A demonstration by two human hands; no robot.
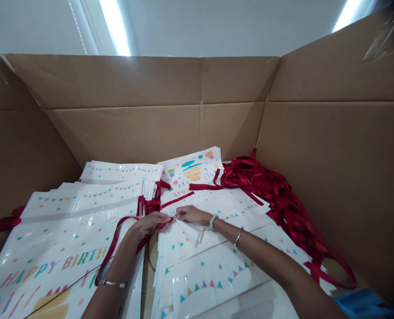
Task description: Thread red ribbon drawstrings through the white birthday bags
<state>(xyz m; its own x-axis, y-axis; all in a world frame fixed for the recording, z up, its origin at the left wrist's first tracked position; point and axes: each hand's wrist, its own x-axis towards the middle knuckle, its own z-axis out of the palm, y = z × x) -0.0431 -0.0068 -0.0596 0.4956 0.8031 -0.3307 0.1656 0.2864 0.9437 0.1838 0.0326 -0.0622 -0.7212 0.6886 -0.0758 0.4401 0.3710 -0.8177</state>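
Observation:
My left hand [154, 223] is closed on a narrow red ribbon [117, 237], which loops down past the wrist. Fingertips almost meeting it, my right hand [192, 215] is pinched at the corner of a white printed sheet [190, 232]; what exactly lies between those fingers is too small to tell. Under the left forearm is a stack of glossy white sheets [67, 235] with "HAPPY BIRTH" lettering and bunting. Red ribbon ends [148, 204] are bunched at that stack's corner. More printed sheets [217, 274] fan out below my right arm.
A tall cardboard box wall [150, 133] stands around the back and sides. A big heap of red ribbon [270, 190] lies along the right. Another red ribbon [1, 225] shows at the left edge, and a blue item [363, 303] at bottom right.

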